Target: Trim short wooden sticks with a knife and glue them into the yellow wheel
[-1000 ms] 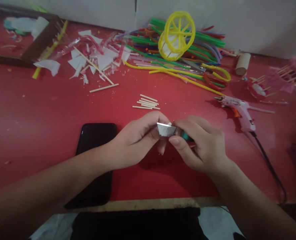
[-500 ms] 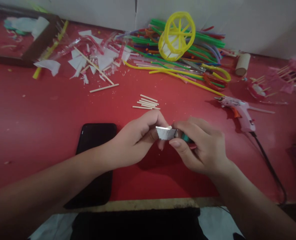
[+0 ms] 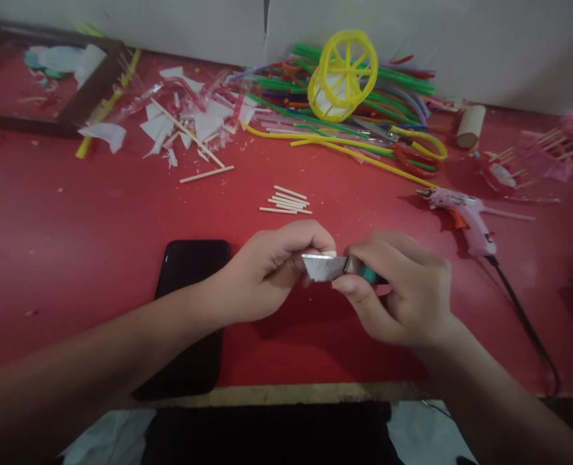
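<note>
Stick piece (image 3: 332, 253): its pale end is showing between the 2 hands, near and right of the loose stick pile (image 3: 286, 201).
Left hand (image 3: 271, 271): it is curling nearly closed, apparently pinching the stick piece, nearer than the pile.
Right hand (image 3: 405, 281): it is gripping the green-handled cutter (image 3: 339, 266), farther right of the pile.
Blade (image 3: 321, 268): it is reaching the left fingers; whether it is touching wood, I cannot tell.
Blade work: short, light strokes are probably serving best, with fingertips sitting behind the edge.
</note>
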`<state>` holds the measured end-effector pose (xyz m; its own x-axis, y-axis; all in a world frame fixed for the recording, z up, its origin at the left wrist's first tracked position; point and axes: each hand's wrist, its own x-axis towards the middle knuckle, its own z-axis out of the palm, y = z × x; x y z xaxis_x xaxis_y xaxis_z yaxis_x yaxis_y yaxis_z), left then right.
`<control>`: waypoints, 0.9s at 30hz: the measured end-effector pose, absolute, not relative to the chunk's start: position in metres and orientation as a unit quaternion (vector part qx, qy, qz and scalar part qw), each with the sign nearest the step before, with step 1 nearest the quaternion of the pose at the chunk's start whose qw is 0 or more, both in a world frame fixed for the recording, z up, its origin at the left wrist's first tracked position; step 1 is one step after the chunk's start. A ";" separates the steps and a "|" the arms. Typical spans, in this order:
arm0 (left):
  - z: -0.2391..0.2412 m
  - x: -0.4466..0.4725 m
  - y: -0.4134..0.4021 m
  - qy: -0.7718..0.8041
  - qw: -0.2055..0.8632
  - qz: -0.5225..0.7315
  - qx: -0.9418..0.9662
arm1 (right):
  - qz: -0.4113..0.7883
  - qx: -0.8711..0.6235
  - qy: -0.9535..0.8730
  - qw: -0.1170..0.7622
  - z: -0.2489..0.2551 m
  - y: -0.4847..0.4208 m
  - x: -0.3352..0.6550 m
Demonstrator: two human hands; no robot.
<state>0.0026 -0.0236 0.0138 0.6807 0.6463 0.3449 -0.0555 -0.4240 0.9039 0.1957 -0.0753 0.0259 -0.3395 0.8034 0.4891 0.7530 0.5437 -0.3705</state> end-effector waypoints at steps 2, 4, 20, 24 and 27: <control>0.013 0.002 -0.024 0.195 0.499 0.356 0.765 | 0.041 -0.479 -0.815 0.325 0.027 -0.075 0.194; 0.013 0.001 -0.024 0.198 0.497 0.363 0.762 | 0.044 -0.483 -0.812 0.323 0.029 -0.075 0.193; 0.008 -0.001 -0.020 0.212 0.514 0.392 0.733 | 0.031 -0.517 -0.794 0.317 0.031 -0.071 0.194; 0.007 0.001 -0.019 0.205 0.505 0.406 0.733 | 0.027 -0.518 -0.796 0.312 0.027 -0.072 0.196; 0.004 0.001 -0.020 0.205 0.527 0.410 0.715 | 0.028 -0.520 -0.796 0.309 0.027 -0.073 0.195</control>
<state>0.0011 -0.0202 0.0044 0.5802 0.7256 0.3699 -0.1388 -0.3594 0.9228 0.1945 -0.0729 0.0266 -0.2685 0.8449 0.4627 0.8106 0.4576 -0.3653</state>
